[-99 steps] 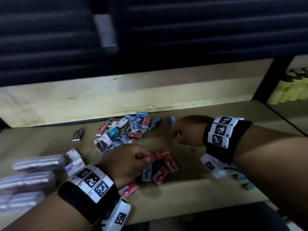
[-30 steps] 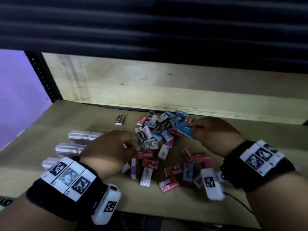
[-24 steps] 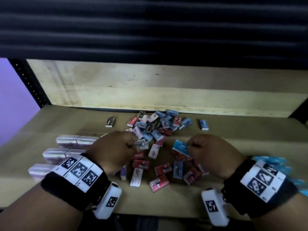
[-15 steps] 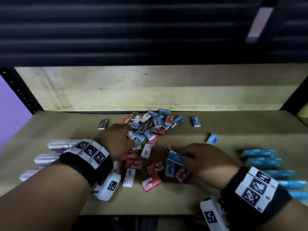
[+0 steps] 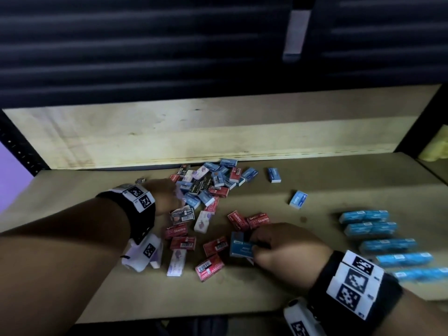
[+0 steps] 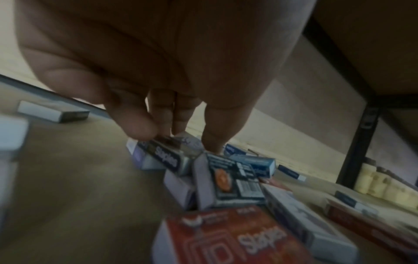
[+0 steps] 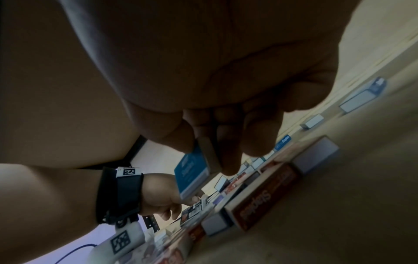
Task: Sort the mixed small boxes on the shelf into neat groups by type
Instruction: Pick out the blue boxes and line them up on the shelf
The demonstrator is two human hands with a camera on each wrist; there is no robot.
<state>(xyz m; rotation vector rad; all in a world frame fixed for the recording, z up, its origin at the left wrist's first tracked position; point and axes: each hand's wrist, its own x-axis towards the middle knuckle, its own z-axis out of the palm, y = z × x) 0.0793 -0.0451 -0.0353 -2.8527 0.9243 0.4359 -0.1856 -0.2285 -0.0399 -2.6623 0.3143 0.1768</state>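
A mixed pile of small staple boxes [image 5: 208,184], blue, red, dark and lilac, lies at the back middle of the wooden shelf [image 5: 242,294]. Red boxes [image 5: 183,243] and lilac ones [image 5: 176,262] are scattered in front of it. My right hand [image 5: 254,247] pinches a blue box [image 5: 240,249] low over the red ones; in the right wrist view the blue box [image 7: 192,171] sits between its thumb and fingers. My left hand [image 5: 177,195] reaches into the pile's left side. In the left wrist view its thumb and fingertips [image 6: 140,130] pinch a dark box marked Staples [image 6: 168,159].
Rows of blue boxes [image 5: 364,217] lie lined up at the right. Two single blue boxes [image 5: 298,199] [image 5: 274,175] lie apart from the pile. A dark box [image 5: 140,180] lies left of it. A black upright [image 5: 420,122] separates yellow bottles [image 5: 436,149].
My right hand lifted a blue box off the pile and carried it toward the front. My left hand moved forward into the pile's left side. The head view swung right.
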